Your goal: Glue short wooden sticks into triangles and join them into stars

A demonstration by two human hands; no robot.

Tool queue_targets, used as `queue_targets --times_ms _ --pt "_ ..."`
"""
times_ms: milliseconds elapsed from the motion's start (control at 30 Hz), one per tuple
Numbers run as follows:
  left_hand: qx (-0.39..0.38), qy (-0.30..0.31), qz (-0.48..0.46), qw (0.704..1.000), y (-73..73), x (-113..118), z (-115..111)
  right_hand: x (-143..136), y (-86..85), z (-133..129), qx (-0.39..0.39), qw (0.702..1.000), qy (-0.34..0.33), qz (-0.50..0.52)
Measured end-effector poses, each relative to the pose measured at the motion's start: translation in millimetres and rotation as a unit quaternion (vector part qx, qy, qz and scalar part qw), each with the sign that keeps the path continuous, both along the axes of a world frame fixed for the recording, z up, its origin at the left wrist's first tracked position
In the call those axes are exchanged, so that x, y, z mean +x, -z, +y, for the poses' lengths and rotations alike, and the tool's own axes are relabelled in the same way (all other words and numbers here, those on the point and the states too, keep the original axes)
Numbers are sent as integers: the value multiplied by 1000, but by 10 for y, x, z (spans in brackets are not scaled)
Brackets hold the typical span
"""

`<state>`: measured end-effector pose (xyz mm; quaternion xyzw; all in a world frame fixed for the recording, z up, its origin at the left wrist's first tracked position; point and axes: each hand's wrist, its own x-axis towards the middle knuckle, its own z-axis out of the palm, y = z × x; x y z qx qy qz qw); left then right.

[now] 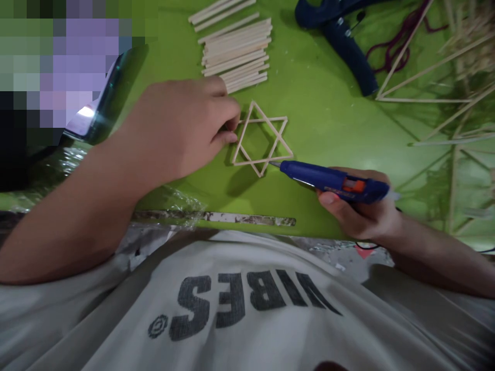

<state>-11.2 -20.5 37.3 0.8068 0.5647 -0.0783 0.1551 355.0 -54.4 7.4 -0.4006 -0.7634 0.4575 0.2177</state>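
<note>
A six-pointed star (266, 161) of two overlapping triangles of thin wooden sticks is in the middle, with its shadow on the green table. My left hand (193, 121) is closed, thumb and fingers pinching the star's left corner. In my right hand (359, 219) is a small blue hot glue gun (320, 178) with an orange switch. Its metal nozzle points left and meets the star at the lower right crossing of the sticks; whether it touches cannot be made out. Just beyond my left hand lies a stack of cut wooden sticks (235, 49).
A dark blue cutter tool (348, 46) and purple-handled scissors (394, 51) lie at the back right. Stick frames (425, 99) and loose sticks spread along the right. A phone (104, 98) stands at the left. A worn metal strip (247, 219) lies by the table's front edge.
</note>
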Motion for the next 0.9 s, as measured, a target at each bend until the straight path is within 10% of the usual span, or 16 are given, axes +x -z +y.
queue_targets --times_ms 900 --pt "15 23 16 999 -4 -3 -14 40 44 -5 39 999 -23 5"
